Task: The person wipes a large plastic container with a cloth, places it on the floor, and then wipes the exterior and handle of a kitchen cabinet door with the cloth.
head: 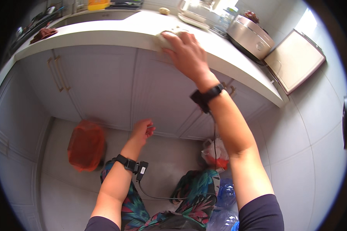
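My right hand (186, 53) grips a pale, crumpled cloth (165, 43) at the front edge of the white countertop (98, 34). Part of the cloth is hidden under my fingers, and its outline is blurred. My left hand (143, 130) hangs low in front of the grey cabinet doors (104, 86), fingers loosely curled, with nothing visible in it. A black strap with a small device and cable sits on each wrist.
On the counter stand a rice cooker (251, 39), a glass kettle (195, 13) and a brown cloth (44, 34). A bin with a red bag (86, 145), a plastic bag (215, 153) and large water bottles (227, 192) are on the floor. A white board (296, 62) leans right.
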A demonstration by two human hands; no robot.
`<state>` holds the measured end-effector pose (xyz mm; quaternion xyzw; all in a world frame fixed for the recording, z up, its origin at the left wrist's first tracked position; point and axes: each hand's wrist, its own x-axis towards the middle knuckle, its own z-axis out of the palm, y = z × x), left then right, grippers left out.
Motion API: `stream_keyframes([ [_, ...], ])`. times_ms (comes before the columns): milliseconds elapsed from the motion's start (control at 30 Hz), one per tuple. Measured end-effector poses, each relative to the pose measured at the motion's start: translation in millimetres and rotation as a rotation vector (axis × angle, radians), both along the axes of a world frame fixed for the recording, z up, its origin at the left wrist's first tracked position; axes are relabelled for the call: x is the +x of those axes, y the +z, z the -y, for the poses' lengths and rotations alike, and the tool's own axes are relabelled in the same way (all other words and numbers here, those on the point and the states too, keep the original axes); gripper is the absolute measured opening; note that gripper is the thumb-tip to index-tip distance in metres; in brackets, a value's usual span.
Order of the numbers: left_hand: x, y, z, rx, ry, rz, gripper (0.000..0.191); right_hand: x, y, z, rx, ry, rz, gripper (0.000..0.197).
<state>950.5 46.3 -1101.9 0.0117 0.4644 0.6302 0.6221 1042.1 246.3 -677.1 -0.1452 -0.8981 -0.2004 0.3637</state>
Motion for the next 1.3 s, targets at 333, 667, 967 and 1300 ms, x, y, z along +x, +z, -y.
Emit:
stream_keyframes([
  [333,11.3,3.1,10.5,-0.052,-0.167,-0.105,0.031,436.4,-38.2,-151.9,0.098,-0.522,-0.143,0.065],
  [667,26.6,4.2,6.3,-0.003,-0.222,-0.078,0.030,642.8,-37.2,-279.2,-0.057,-1.015,-0.309,0.068],
  [967,68.3,64.0,15.9,0.012,-0.365,-0.120,0.030,448.6,-33.6,-183.1,-0.109,-0.804,-0.208,0.062],
  [1300,32.9,55.4,26.3,0.084,-0.210,-0.082,0.024,-8.6,-8.1,13.5,0.054,-0.150,-0.071,0.045],
])
